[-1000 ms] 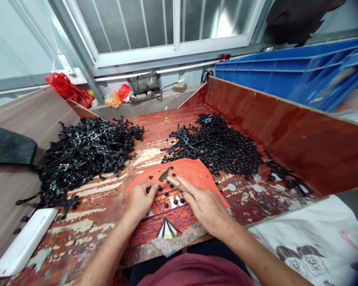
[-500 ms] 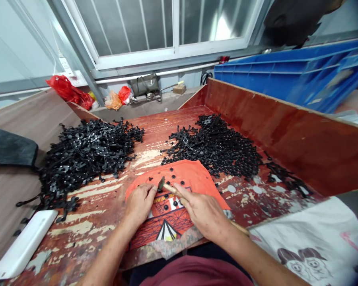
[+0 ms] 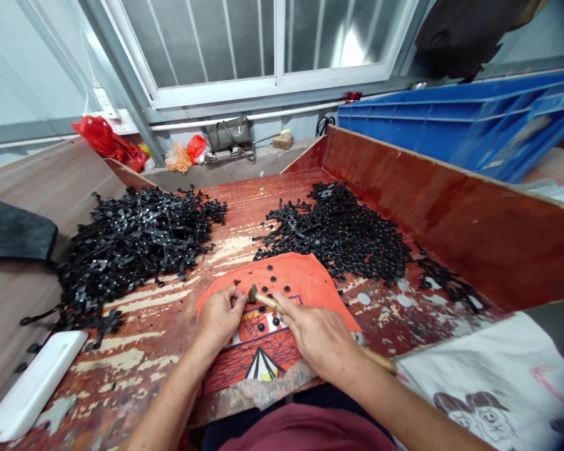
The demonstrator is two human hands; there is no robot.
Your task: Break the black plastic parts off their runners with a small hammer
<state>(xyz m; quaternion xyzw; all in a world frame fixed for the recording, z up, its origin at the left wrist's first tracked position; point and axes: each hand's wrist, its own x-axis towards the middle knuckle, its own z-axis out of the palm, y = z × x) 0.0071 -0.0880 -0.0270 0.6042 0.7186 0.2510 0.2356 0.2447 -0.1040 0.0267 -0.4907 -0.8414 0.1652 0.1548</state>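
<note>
My right hand [image 3: 317, 335] is wrapped round the wooden handle of a small hammer [image 3: 273, 303]; the handle's end shows behind my wrist. The dark hammer head is close to my left fingertips, above a printed orange cloth [image 3: 322, 285] spread at the table's front edge. My left hand [image 3: 222, 315] rests on the cloth with thumb and fingers pinched together; what they hold, if anything, is hidden. Several small round black pieces [image 3: 273, 279] lie on the cloth around the hammer.
Heaps of black strap-like pieces lie at left [image 3: 141, 244] and right [image 3: 343, 232] on the worn red table [image 3: 237, 200]. A white rectangular device [image 3: 37, 382] is at front left, a printed white cloth [image 3: 493, 376] at front right. Wooden side boards [image 3: 451, 213] and a blue crate [image 3: 423, 128] border the table.
My left fingers have curled in more tightly. The hammer head has shifted slightly left and down, still beside them. The cloth and the heaps stay in place.
</note>
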